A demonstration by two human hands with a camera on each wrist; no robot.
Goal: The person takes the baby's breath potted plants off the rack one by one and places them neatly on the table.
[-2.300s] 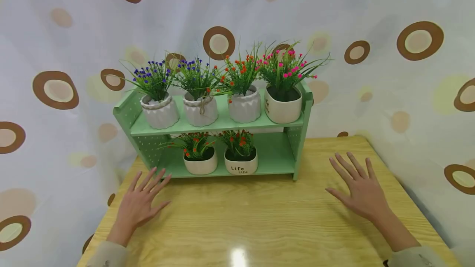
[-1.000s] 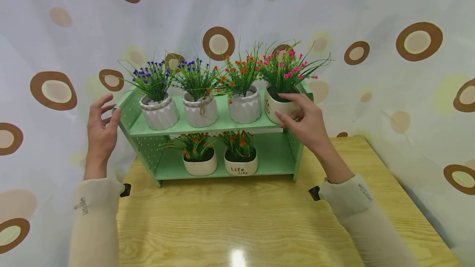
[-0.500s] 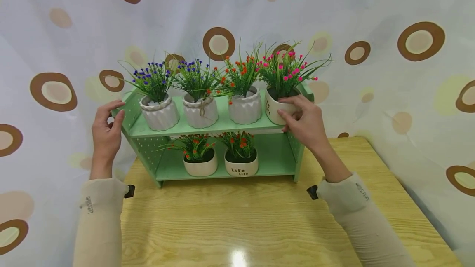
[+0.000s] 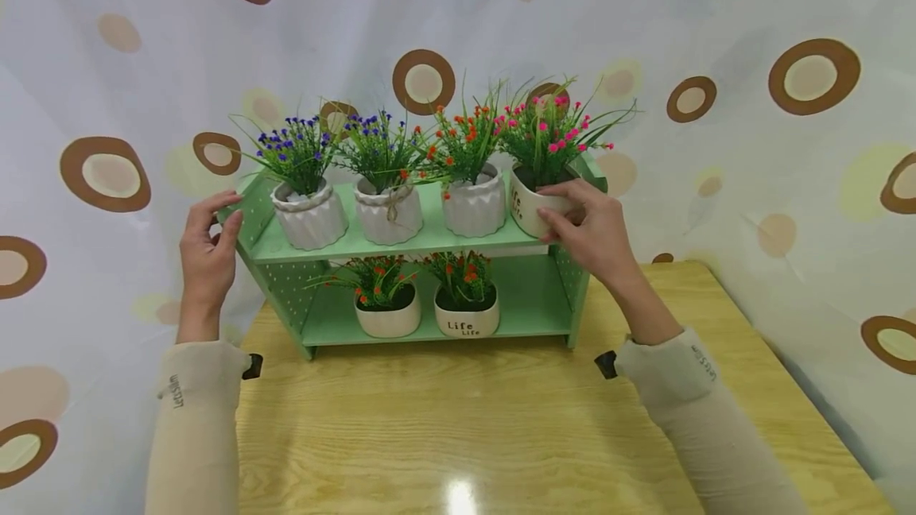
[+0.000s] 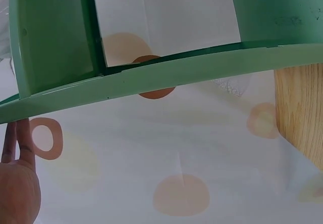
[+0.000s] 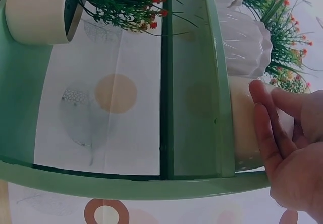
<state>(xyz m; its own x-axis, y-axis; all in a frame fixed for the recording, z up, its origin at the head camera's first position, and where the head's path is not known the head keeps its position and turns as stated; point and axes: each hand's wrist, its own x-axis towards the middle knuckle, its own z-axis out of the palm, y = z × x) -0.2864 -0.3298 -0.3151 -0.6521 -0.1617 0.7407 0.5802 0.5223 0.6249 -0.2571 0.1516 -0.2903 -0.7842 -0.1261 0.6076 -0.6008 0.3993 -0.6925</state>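
Green shelf (image 4: 533, 288) stands on the table (image 4: 458, 412) between your hands, its long axis running side to side. Up top at its right end, the pink-flowered pot (image 4: 528, 211) stands upright, nearer your right hand (image 4: 599, 230), whose fingers curl narrowly on its right-front side; the pot lies leftward of them. Your left hand (image 4: 207, 253) grips the shelf's left end between fingers and thumb, the shelf extending rightward.

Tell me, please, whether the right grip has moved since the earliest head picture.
Yes: against the shelf in the head view, the right grip moved up and left, from right of it to the pink-flowered pot.
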